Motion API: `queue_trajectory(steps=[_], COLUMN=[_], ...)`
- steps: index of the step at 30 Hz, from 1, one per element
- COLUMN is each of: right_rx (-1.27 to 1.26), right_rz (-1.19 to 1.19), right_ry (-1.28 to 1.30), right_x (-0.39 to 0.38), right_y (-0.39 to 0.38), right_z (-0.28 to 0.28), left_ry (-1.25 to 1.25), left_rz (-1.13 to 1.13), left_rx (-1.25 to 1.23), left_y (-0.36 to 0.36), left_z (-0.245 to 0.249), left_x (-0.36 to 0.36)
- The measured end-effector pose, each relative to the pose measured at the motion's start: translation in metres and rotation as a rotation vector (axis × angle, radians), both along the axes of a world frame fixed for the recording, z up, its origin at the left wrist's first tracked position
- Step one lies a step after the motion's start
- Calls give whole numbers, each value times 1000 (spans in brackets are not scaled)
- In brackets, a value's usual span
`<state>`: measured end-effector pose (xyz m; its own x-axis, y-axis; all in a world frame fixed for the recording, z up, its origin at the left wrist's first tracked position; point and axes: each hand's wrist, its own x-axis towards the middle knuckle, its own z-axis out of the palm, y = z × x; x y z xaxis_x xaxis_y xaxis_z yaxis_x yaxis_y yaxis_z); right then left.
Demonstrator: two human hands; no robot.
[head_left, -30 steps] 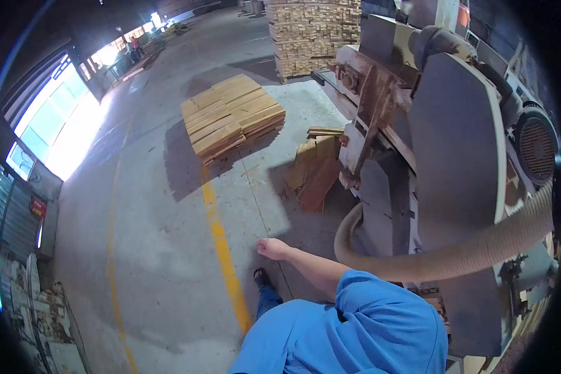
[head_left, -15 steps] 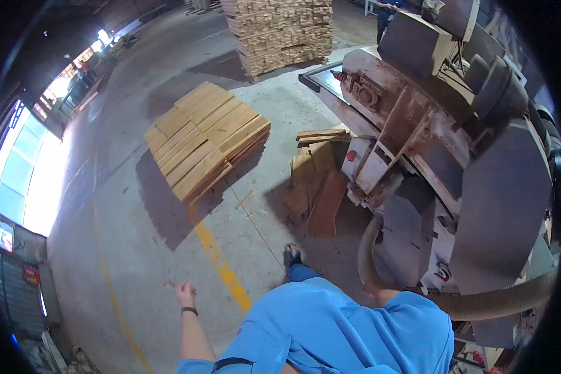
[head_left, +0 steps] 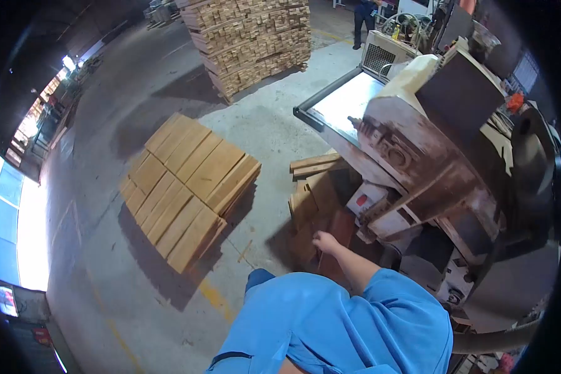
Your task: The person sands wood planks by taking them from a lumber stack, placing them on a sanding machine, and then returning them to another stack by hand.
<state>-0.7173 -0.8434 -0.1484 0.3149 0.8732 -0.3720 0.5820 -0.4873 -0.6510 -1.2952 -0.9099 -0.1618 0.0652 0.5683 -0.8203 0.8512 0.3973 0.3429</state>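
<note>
My right hand, fingers clenched or loose I cannot tell, is near a reddish-brown board, likely stiff, best held by its edges.

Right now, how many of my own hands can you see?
1: your right hand, seen against the reddish-brown board beside the machine. Your left hand isn't visible; it may be hidden.

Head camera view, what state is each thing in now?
Low stack of flat tan wooden boards, layered on the floor
Tall stack of tan wooden pieces, standing, layered
Loose tan wooden boards, piled unevenly
Rust-stained grey metal machine, running or not unclear
Bare right hand, loosely curled, grip unclear
</note>
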Motion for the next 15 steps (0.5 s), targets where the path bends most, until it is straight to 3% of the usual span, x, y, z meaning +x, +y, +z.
queue_trajectory(steps=[5, 8, 11, 12, 13, 15], right_rx=[211, 279, 134, 141, 136, 129], right_rz=[-161, -228, -219, -200, -210, -260], right_ry=[143, 73, -11, -12, 9, 23], right_x=[12, 9, 4, 5, 6, 12], right_y=[201, 256, 272, 278, 283, 287], right_z=[71, 72, 84, 87, 91, 105], left_ry=[-5, -18, -86, -140, -220, -330], left_rz=[-77, -152, -207, -152, 309, 245], left_rx=[-31, 10, 106, 138, 111, 269], left_y=[169, 311, 475, 527, 567, 664], left_z=[-27, -38, -36, -30, -12, 4], left_x=[9, 19, 42, 57, 83, 120])
